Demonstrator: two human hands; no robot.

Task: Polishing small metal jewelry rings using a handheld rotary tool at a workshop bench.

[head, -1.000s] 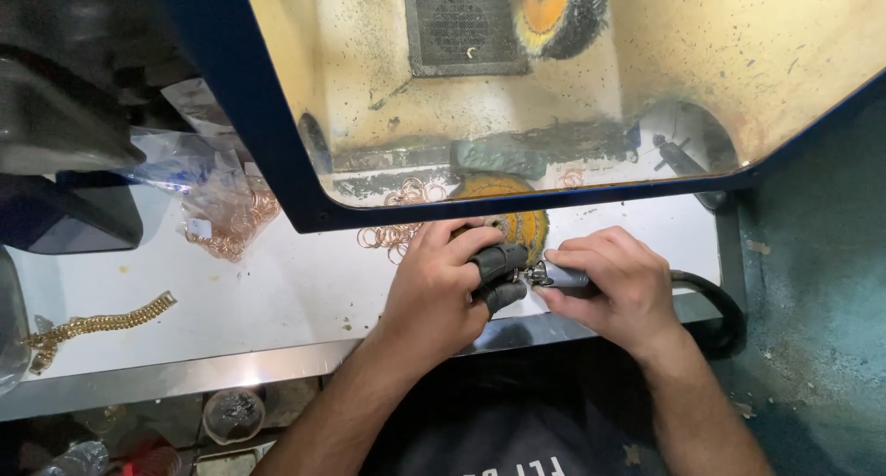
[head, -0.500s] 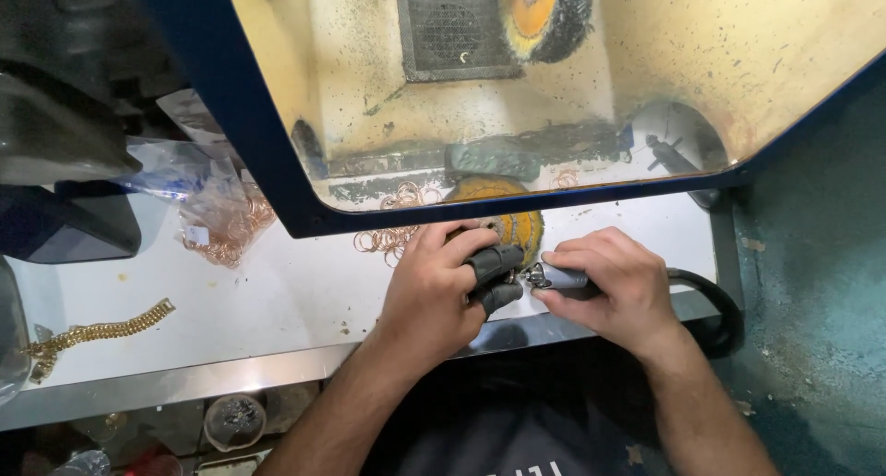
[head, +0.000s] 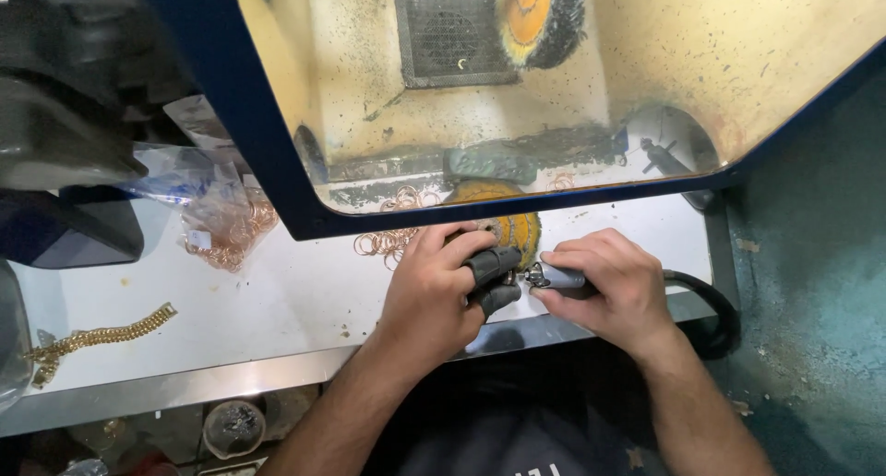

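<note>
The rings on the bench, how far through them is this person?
Done: cannot tell; no finished batch stands apart. In hand: left hand, fingers in dark covers, holds a small piece against the tool in the right hand. Left: loose rings and a bagful lie apart.

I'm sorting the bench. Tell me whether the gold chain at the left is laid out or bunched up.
Laid out: the gold chain lies stretched along the white bench, with only its left end curled up, apart from both hands.
</note>
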